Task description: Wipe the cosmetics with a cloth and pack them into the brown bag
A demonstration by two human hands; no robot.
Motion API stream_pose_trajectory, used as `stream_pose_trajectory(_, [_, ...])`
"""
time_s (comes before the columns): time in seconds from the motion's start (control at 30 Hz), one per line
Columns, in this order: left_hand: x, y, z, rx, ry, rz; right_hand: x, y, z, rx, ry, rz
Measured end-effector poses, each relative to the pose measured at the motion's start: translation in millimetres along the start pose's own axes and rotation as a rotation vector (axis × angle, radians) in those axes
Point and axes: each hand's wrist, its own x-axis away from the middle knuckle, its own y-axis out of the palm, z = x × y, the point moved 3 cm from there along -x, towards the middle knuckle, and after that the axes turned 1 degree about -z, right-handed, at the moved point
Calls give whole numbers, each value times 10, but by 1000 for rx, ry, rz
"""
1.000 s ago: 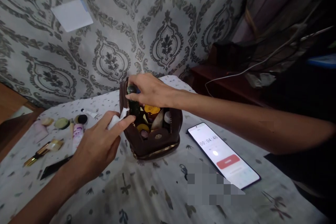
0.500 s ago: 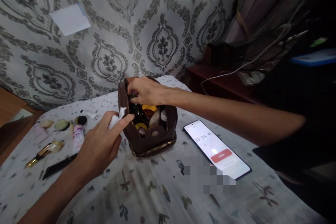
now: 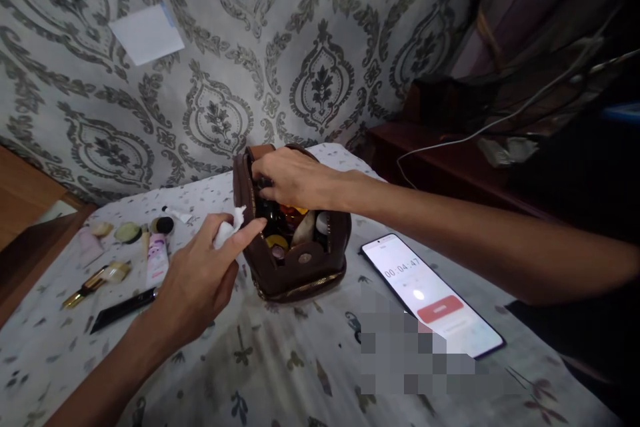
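A brown zippered bag (image 3: 295, 280) stands open on the patterned cloth, with bottles and jars inside, among them a yellow-lidded jar (image 3: 277, 242) and a white-capped item (image 3: 323, 223). My right hand (image 3: 290, 177) reaches into the bag's far left side. Its fingers curl down by a dark, glossy item; whether they grip it is hidden. My left hand (image 3: 205, 267) is closed round a crumpled white tissue (image 3: 230, 227), the index finger stretched to the bag's near left rim.
Left of the bag lie a black tube (image 3: 123, 309), a gold-cased item (image 3: 85, 290), a pink-and-white tube (image 3: 157, 257), a green round container (image 3: 129, 233) and other cosmetics. A phone (image 3: 440, 307) showing a timer lies at right. A patterned wall rises behind; a white cable (image 3: 450, 143) runs at right.
The view has shifted slightly, so everything sits a little further right. My right hand stays inside the bag and my left hand keeps the tissue. The phone timer has advanced one second.
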Motion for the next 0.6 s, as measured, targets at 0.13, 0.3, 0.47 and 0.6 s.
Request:
stream_pose_trajectory(0.13, [43, 18, -16, 48, -17, 34, 47, 1, 28, -32, -40, -27])
stream_pose_trajectory(0.3, [70, 64, -35, 38, -43, 44, 70, -16, 61, -83, -106, -34])
stream_pose_trajectory(0.47, [68, 106, -29, 81, -48, 85, 86, -13, 90, -127, -169, -32])
stream_pose_trajectory(0.6, [71, 119, -21, 114, -58, 75, 74, 27, 153, -128, -203, 3])
